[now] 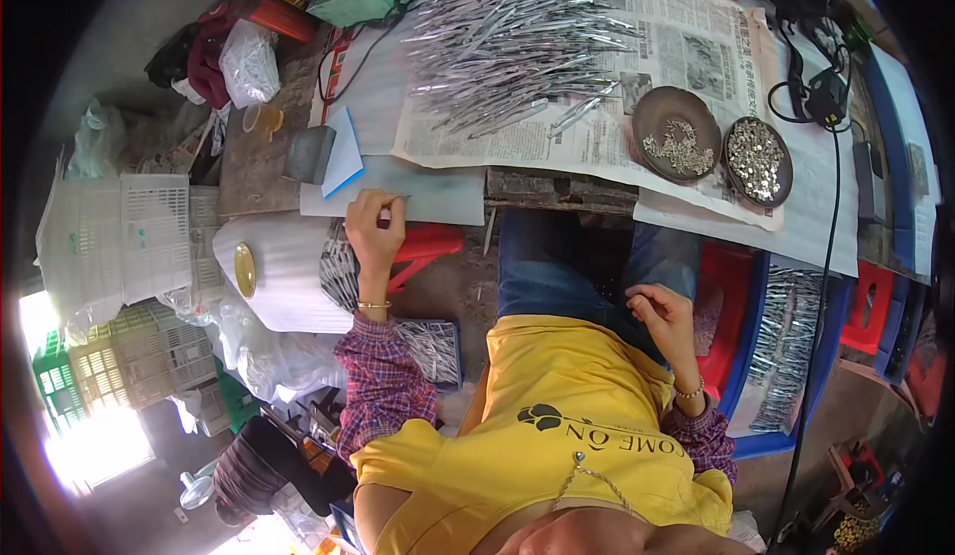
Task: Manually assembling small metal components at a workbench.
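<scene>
My left hand is closed, with its fingertips pressed together just above the white sheet at the table's front edge. A tiny dark tip shows at those fingers, too small to name. Over my lap, my right hand is curled with thumb and forefinger close together; whatever it may pinch cannot be made out. Beyond the hands, a broad heap of slender silvery strips covers the newspaper. To its right sit a brown round dish of small metallic bits and a second dark dish filled with shiny round pieces.
A grey block stands by a blue-edged white card at the left. Behind it is a clear cup. A black cable hangs down at the right, near a blue tray of silvery strips. A red stool is under the table.
</scene>
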